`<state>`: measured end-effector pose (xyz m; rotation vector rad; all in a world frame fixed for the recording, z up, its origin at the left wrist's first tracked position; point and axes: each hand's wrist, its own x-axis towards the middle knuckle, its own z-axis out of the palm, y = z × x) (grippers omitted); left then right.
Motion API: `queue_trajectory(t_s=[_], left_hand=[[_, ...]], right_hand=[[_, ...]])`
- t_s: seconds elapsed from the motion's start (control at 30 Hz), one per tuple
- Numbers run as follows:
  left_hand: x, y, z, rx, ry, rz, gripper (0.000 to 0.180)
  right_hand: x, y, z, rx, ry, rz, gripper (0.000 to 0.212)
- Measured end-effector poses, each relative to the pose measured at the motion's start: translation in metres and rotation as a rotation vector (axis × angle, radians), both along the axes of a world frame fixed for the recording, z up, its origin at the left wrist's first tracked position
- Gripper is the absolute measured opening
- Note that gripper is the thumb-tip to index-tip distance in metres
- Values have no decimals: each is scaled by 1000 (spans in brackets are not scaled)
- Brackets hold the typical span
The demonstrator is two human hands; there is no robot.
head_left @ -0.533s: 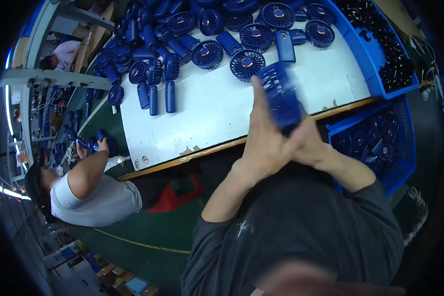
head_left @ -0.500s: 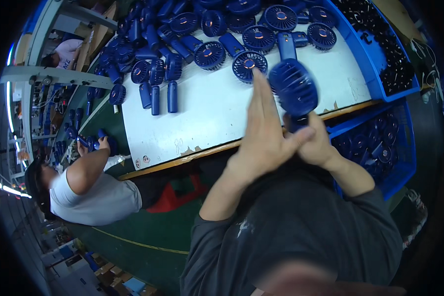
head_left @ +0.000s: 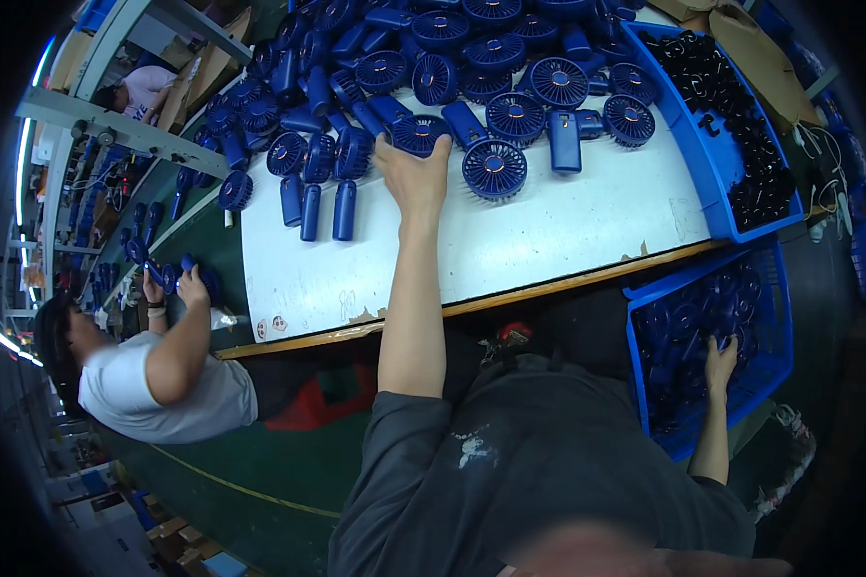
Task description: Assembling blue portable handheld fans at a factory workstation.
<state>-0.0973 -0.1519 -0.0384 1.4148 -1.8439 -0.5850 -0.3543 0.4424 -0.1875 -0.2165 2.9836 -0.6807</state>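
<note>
My left hand (head_left: 416, 178) reaches over the white table. Its thumb and fingers are spread around the near rim of a blue handheld fan (head_left: 421, 133), not closed on it. Down to the right, my right hand (head_left: 720, 367) is inside a blue crate (head_left: 785, 332) of fans, thumb and fingers apart; I see nothing held in it. Another handheld fan (head_left: 495, 169) lies just right of my left hand, its round grille up. Beyond it a fan's blue handle (head_left: 565, 144) points toward me.
Many blue fans (head_left: 496, 50) are heaped on the far part of the table (head_left: 548, 226). A blue tray (head_left: 707, 183) of small black parts stands at the right edge. At left, a person in a white shirt (head_left: 178, 385) handles fans beside a metal frame (head_left: 115, 130).
The fan that was between my hands has left them. My left hand has moved forward and left to another fan; my right hand has gone down right into the crate.
</note>
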Motion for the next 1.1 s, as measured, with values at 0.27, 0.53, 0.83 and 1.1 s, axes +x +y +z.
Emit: queue_trajectory(t_s=[0.27, 0.53, 0.83, 1.1], left_hand=[[47, 67, 50, -115, 830, -198, 64], [57, 154, 57, 303, 861, -568, 52], [47, 155, -5, 1422, 1363, -728, 58], [46, 180, 26, 1236, 1248, -890, 50]], right_hand=[[29, -91, 75, -253, -149, 265, 41], [120, -292, 183, -703, -528, 1129, 67], [166, -316, 200, -483, -365, 1510, 42], [-56, -360, 253, -116, 134, 1091, 25]])
